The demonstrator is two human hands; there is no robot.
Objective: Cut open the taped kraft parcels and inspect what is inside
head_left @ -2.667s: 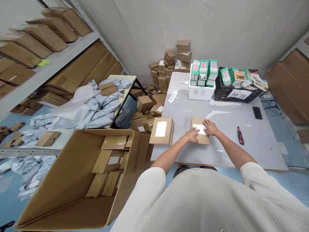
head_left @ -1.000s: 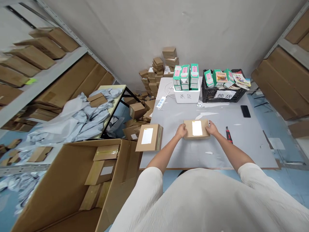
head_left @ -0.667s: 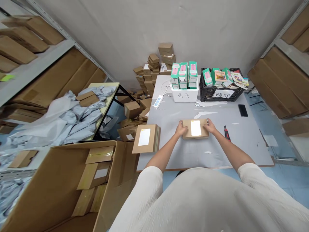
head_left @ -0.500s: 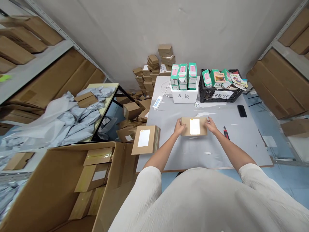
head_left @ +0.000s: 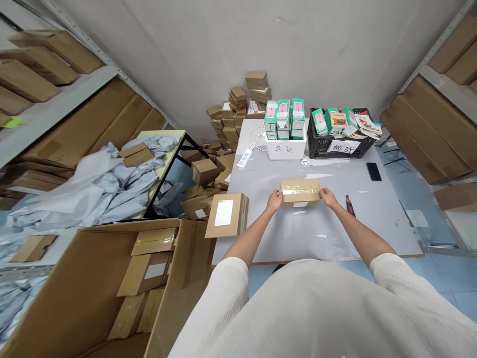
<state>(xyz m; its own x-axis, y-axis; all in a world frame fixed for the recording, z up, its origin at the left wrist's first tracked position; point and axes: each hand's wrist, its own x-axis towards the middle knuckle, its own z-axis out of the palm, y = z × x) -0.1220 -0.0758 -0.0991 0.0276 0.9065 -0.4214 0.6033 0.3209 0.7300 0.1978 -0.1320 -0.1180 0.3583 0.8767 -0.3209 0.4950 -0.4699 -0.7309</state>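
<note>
- Now the left hand (head_left: 275, 201) grips the left end of a small cardboard box (head_left: 300, 195), with its fingers curled against it.
- The right hand (head_left: 327, 197) grips the right end of the same box, so both hands are holding it.
- That box is near the middle of a big grey table (head_left: 283, 233). A wide strip of shiny tape (head_left: 300, 188) runs across its top, and a bit of white label (head_left: 300, 204) shows at the near edge.
- Just right of the right hand lies a red and black box cutter (head_left: 349, 206). Farther off is a black phone (head_left: 373, 171).
- To the left, another cardboard box (head_left: 226, 215) with a white label lies at the table's edge.
- Far ahead stand a white foam box (head_left: 285, 149) holding green and pink packs (head_left: 283, 115), and a black crate (head_left: 335, 147).
- Beside the table, a big open carton (head_left: 74, 283) holds more small boxes (head_left: 145, 273).
</note>
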